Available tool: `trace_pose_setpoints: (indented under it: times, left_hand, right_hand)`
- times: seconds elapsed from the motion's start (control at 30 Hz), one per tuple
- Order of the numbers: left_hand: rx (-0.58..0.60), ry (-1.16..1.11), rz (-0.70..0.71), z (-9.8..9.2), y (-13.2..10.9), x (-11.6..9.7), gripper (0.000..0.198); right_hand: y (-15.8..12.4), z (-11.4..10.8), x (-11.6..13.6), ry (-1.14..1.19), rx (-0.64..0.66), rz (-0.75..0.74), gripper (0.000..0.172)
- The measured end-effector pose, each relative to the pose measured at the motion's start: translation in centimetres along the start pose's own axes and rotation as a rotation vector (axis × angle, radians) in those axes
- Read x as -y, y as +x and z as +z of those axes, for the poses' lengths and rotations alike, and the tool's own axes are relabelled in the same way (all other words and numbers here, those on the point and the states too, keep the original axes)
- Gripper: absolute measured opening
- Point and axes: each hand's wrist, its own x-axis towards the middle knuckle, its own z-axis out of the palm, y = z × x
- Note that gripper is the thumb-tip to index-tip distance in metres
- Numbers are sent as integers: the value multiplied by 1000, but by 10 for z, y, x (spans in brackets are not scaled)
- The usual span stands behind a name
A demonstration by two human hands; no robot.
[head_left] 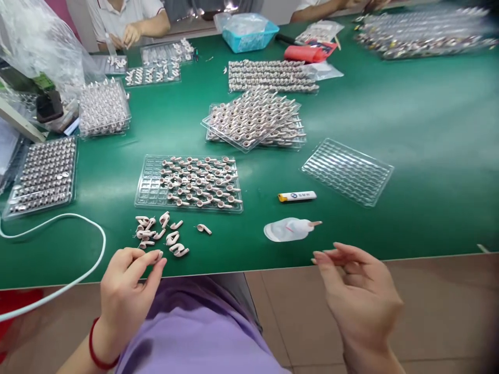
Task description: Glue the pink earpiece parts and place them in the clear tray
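Observation:
My left hand (130,278) is at the table's front edge, thumb and forefinger closed in a pinch; whatever lies between them is too small to make out. Just beyond it is a loose pile of white earbud shells (146,234), with a single earbud shell (204,228) to their right. My right hand (356,291) hangs at the edge with thumb and fingertips drawn together, and I cannot see what they hold. Near it lies a translucent squeeze bottle (290,229) with a thin brown tip. A white and yellow lighter (298,196) rests behind the bottle.
A clear tray (148,182) partly filled with earbud shells lies ahead. Behind it are stacked filled trays (253,119); an unfilled tray (351,171) is at right. Trays of metallic parts (44,174) and a white cable (99,228) lie left. Co-workers sit across, near a blue basket (249,39).

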Motion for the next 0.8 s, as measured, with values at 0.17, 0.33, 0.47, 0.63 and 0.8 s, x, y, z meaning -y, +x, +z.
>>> trace_pose_setpoints:
  times: [0.17, 0.33, 0.47, 0.63, 0.8]
  left_hand:
    - [34, -53, 9, 4, 13, 4, 11]
    - [2, 14, 123, 23, 62, 24, 9]
    - [29, 88, 148, 43, 107, 49, 19]
    - [107, 103, 121, 55, 129, 69, 22]
    - [209, 66, 69, 59, 126, 74, 21]
  right_hand:
    - [-11, 5, 19, 159, 84, -240, 10]
    - [-13, 54, 64, -2, 534, -640, 11]
    - [-2, 96, 86, -239, 643, -603, 17]
    - [-1, 111, 85, -211, 663, -569, 16]
    - [-6, 108, 80, -74, 603, -526, 15]
